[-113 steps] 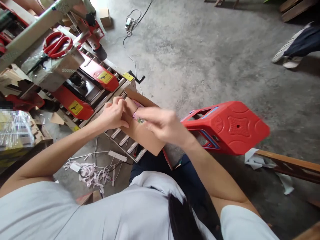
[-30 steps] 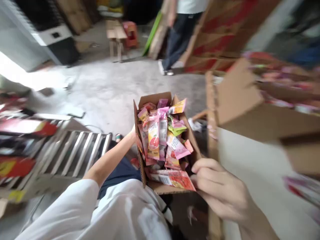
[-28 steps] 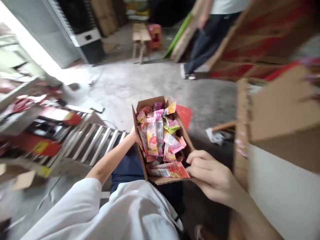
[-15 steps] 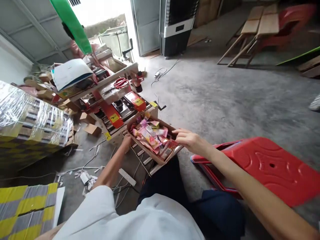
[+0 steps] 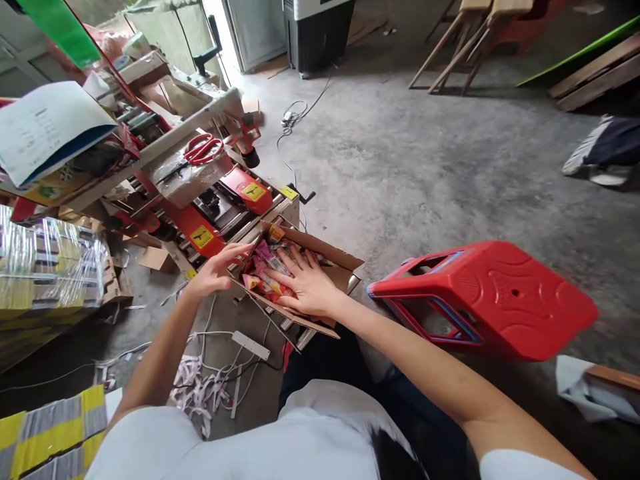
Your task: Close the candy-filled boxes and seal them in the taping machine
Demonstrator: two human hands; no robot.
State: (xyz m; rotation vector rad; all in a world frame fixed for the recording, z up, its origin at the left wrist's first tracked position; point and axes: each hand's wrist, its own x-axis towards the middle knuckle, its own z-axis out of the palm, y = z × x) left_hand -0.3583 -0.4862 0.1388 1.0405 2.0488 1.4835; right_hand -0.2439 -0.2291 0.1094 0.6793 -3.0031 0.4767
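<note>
An open cardboard box (image 5: 332, 251) with raised flaps sits on the end of a roller conveyor (image 5: 305, 337), filled with small pink, red and yellow packets (image 5: 263, 268). My right hand (image 5: 309, 285) lies flat on the packets with its fingers spread. At the box's left end, my left hand (image 5: 216, 272) has its thumb and fingers apart, holding nothing. Its fingertips are close to the box's edge; whether they touch it I cannot tell.
A red taping machine (image 5: 203, 235) stands beyond the box, with red scissors (image 5: 204, 148) and papers (image 5: 55, 127) on top. Red plastic stools (image 5: 520, 293) are on the right. Cables and a power strip (image 5: 251, 345) lie at lower left. A person's foot (image 5: 607, 175) shows far right.
My right hand has moved from the box's right edge onto the packets, fingers spreading. My left hand has lifted from the box's side to its left end. The box flaps now stand up.
</note>
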